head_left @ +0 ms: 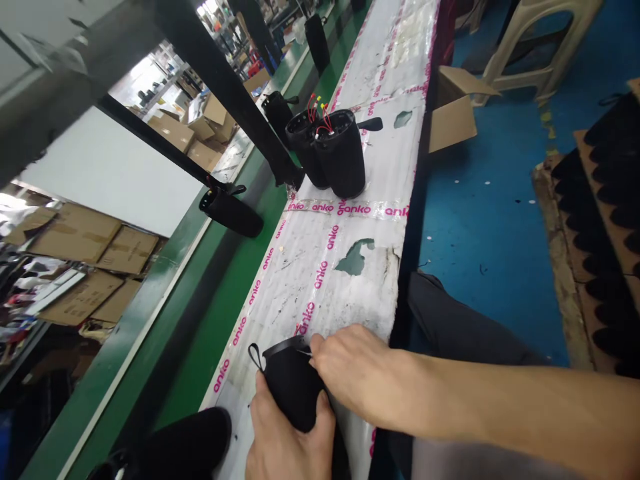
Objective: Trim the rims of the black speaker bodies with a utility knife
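On the near end of the bench lies a black fabric-covered cylinder (293, 390) with a small strap loop (255, 357) at its far rim. My left hand (290, 443) is wrapped round its body, thumb on the right side and fingers on the left. At the right of the rim, my right hand (353, 367) is closed in a pinch. Whatever sits in those fingertips is hidden, apart from a thin pale sliver by the rim. Another black cylinder (185, 440) lies at the lower left, near my left hand.
Two open black cylinders (341, 157) with red wires stand farther along the white-wrapped bench (360, 300). Several more are on the green conveyor (173, 310) to the left. A dark post (235, 87) rises beside it. An open carton (453, 123) is at the right.
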Demonstrator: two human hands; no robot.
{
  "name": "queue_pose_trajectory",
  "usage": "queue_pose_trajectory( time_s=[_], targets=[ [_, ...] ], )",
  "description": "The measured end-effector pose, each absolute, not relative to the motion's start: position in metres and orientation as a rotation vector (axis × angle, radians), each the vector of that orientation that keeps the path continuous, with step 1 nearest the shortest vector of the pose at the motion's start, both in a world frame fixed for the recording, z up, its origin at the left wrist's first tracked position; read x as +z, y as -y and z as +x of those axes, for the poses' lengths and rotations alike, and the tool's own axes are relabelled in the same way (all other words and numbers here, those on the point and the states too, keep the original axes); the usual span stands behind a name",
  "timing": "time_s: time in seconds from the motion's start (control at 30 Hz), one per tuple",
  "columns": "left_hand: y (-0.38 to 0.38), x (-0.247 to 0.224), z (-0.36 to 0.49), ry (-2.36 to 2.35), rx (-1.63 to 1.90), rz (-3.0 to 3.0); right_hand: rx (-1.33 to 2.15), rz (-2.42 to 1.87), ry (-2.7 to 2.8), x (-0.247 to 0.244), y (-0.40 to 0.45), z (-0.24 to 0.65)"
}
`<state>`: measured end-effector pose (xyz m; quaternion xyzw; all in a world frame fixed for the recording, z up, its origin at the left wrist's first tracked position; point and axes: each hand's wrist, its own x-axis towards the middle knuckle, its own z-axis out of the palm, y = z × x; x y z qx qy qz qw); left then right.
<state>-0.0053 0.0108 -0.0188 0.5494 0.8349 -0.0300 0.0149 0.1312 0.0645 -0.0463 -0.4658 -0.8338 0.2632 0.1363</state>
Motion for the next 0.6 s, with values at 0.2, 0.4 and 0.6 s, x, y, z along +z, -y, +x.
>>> queue_pose_trajectory(
  time_s=[0.2, 0.4, 0.6],
  targets=[
    [-0.008, -0.007, -0.012, -2.397, 0.088, 1.556, 0.901, -1.287, 2.241, -0.056, -0.058, 0.144],
    [0.013, -0.011, -0.014, -2.353, 0.619, 1.466, 1.374, -1.202, 1.809, -0.090, -0.058, 0.162],
    [0.078, -0.030, -0.025, -2.625, 1.421, 1.048, 1.613, -1.247, 1.605, -0.125, -0.063, 0.168]
  ],
)
